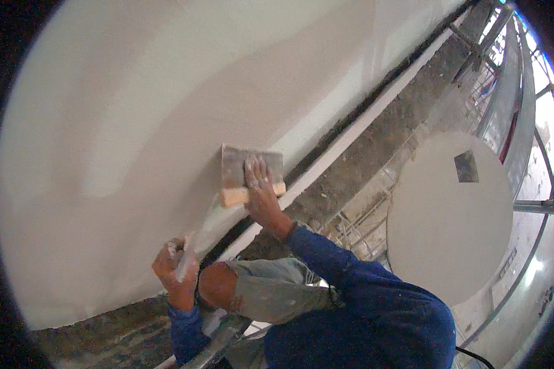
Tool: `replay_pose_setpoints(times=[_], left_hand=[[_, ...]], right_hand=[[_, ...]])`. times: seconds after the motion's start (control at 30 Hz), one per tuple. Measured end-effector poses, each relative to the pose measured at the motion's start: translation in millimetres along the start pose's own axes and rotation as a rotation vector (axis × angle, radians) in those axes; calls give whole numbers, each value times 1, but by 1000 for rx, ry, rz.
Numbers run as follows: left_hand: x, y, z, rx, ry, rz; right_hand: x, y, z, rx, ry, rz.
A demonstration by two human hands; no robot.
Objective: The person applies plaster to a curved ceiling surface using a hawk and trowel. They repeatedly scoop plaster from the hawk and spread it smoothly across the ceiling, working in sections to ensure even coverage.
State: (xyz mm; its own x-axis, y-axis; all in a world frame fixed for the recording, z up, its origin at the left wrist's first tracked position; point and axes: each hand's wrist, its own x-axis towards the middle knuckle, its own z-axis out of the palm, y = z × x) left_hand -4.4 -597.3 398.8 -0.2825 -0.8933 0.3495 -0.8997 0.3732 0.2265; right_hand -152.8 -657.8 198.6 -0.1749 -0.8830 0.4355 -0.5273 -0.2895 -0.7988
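In my right hand [263, 195] is a wide putty knife [232, 167] with a grey metal blade and a light wooden handle. The fingers lie stretched along its blade, which is pressed against the pale wall [123, 166]. Lower and to the left, my left hand [177, 273] is closed near the wall around a narrow, pale, flat thing [185, 261], too blurred to name. Whitish smears cover the fingers of both hands.
A dark gap [341, 126] and a light ledge [351, 138] run diagonally along the wall's edge. At right stands a large round pale surface [449, 240] with a small dark square plate [466, 166]. Metal scaffold tubes [538, 207] lie beyond. My bent knee [218, 286] is beside my left hand.
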Motion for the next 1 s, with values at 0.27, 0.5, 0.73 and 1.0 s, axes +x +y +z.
replay_pose_setpoints(times=[0.27,0.5,0.73,1.0], left_hand=[[-5,-4,-4,-12,83,119],[6,18,-4,-108,142,26],[-3,12,5,-156,197,-20],[3,19,-8,-109,105,110]], right_hand=[[99,123,-160,-337,347,-3],[212,179,-281,177,185,160],[178,145,-192,-177,138,220],[67,-3,-19,27,291,1]])
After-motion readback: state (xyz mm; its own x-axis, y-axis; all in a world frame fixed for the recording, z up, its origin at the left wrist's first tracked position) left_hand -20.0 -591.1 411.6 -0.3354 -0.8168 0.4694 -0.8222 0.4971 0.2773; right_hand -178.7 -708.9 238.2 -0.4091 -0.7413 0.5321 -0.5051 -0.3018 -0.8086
